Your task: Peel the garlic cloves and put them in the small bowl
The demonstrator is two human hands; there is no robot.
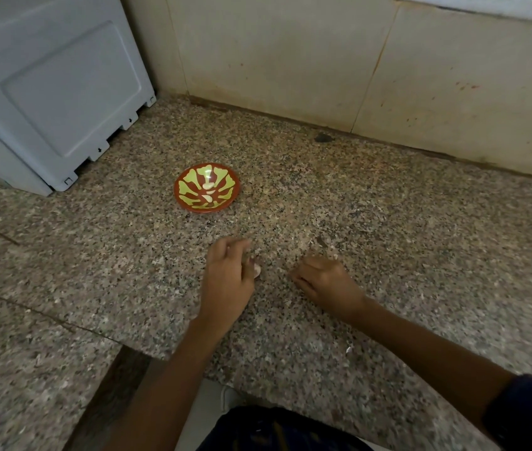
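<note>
A small red bowl (206,187) with a yellow-green pattern sits on the speckled granite counter (388,222), with two peeled garlic cloves (207,187) inside. My left hand (227,275) is nearer to me, below and right of the bowl, and pinches a pale garlic clove (256,271) between thumb and fingers. My right hand (323,281) rests on the counter to its right, fingers curled inward; whether it holds anything is hidden. Thin bits of peel (335,256) lie just beyond it.
A large grey-white appliance (53,92) stands at the back left, close to the bowl. A beige tiled wall (323,60) runs along the back. The counter's front edge (167,356) steps down to a lower slab on the left. A peel scrap (348,349) lies near my right forearm.
</note>
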